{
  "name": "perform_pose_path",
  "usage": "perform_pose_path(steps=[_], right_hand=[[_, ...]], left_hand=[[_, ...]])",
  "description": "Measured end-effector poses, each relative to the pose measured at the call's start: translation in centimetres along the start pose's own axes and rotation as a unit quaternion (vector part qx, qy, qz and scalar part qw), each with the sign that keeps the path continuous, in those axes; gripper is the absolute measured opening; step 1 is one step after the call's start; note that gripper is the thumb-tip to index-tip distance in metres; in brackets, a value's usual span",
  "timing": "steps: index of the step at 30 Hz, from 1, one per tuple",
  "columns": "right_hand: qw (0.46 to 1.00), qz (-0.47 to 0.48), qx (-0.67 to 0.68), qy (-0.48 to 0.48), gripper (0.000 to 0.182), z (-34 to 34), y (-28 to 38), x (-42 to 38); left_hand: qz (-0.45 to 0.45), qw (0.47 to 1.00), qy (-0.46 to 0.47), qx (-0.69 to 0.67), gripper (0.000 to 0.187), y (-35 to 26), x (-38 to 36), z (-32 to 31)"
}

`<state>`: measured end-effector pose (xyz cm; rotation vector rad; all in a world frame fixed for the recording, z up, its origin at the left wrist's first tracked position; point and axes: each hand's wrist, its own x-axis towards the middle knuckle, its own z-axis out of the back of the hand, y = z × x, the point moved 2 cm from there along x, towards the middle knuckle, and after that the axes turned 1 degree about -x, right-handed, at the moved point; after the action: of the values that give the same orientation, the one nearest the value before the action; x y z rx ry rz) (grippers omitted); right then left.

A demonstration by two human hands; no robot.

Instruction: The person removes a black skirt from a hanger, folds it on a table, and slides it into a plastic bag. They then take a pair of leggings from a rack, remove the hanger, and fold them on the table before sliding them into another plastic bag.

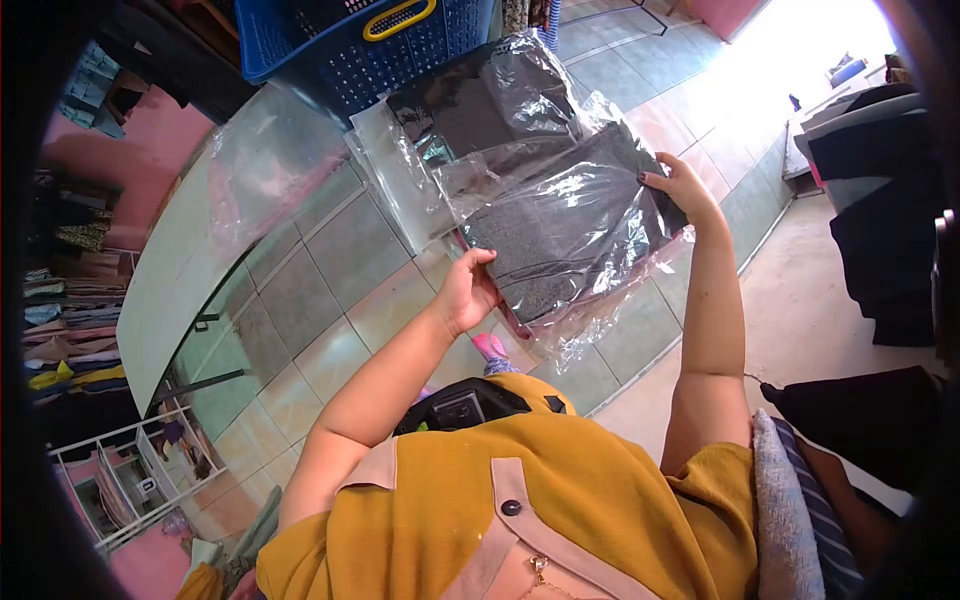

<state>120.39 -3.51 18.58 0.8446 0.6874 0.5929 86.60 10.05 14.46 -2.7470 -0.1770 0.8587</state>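
Between both hands is a dark grey folded cloth in clear plastic [560,225]. My left hand [472,290] grips its near left corner, thumb on top and fingers underneath. At the right edge, my right hand [684,190] holds the same package, thumb on top, with the other fingers partly hidden. Just beyond lies a second dark package in shiny clear wrap [490,100], overlapped by the held one. Loose clear plastic [400,180] hangs at its left side.
A blue basket [345,60] with a yellow handle stands at the top. A pale curved table [170,260] at the left bears clear plastic bags [275,175]. Dark clothes [870,190] hang at the right. A white rack [135,470] stands at lower left.
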Motion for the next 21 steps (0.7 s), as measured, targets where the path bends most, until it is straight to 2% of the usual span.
perform_pose_path(steps=[1,2,4,6,10,12,13,14,15,16,17,18,19,20,21], right_hand=[[0.999,0.019,-0.04,-0.011,0.056,-0.3,0.2,0.0],[1.0,-0.008,-0.003,0.028,0.054,-0.3,0.3,0.2],[0.999,-0.002,0.009,0.032,0.054,0.2,0.9,0.3],[0.999,-0.003,0.022,0.041,0.054,0.0,0.5,0.3],[0.998,-0.009,-0.039,0.051,0.055,0.3,0.6,0.7],[0.968,0.056,-0.242,-0.04,0.063,0.6,2.6,-0.3],[0.968,0.058,-0.242,-0.04,0.063,0.2,3.5,-0.6],[0.936,0.115,-0.302,-0.138,0.066,-0.2,4.9,-0.9],[0.889,0.169,-0.356,-0.233,0.069,-0.9,5.9,-1.3],[0.889,0.183,-0.359,-0.217,0.067,-1.8,6.3,-1.0],[0.89,0.184,-0.358,-0.215,0.067,-2.9,6.5,-0.9],[0.875,0.191,-0.401,-0.194,0.066,-4.2,6.3,-0.6],[0.857,0.198,-0.443,-0.173,0.065,-5.2,5.9,-0.3],[0.857,0.199,-0.442,-0.176,0.065,-5.7,5.0,0.1],[0.872,0.179,-0.435,-0.138,0.065,-6.2,3.9,0.7]], left_hand=[[0.0,1.0,0.0,0.001,0.028,0.2,0.1,0.7],[-0.002,1.0,0.006,0.023,0.026,0.6,0.1,1.2],[-0.008,0.999,0.012,0.044,0.023,0.6,0.4,1.5],[-0.019,0.992,-0.05,0.111,0.022,0.6,0.0,1.9],[-0.031,0.989,-0.059,0.131,0.02,-1.2,-1.7,0.8],[0.027,0.976,-0.07,0.206,0.03,-2.7,-3.4,0.4],[0.025,0.976,-0.069,0.206,0.03,-3.4,-4.2,-0.3],[-0.039,0.836,-0.146,0.528,0.042,-4.6,-5.1,-1.0],[-0.096,0.584,-0.204,0.78,0.054,-5.3,-5.6,-1.6],[-0.094,0.584,-0.205,0.78,0.054,-5.2,-5.1,-1.5],[-0.276,0.53,-0.164,0.785,0.072,-5.2,-4.2,-2.1],[-0.449,0.453,-0.116,0.761,0.089,-4.9,-3.6,-2.7],[-0.452,0.451,-0.115,0.761,0.089,-4.1,-2.9,-3.0],[-0.429,0.402,-0.09,0.804,0.099,-2.7,-1.9,-3.6],[-0.404,0.352,-0.066,0.842,0.108,-1.7,-1.1,-3.7]])
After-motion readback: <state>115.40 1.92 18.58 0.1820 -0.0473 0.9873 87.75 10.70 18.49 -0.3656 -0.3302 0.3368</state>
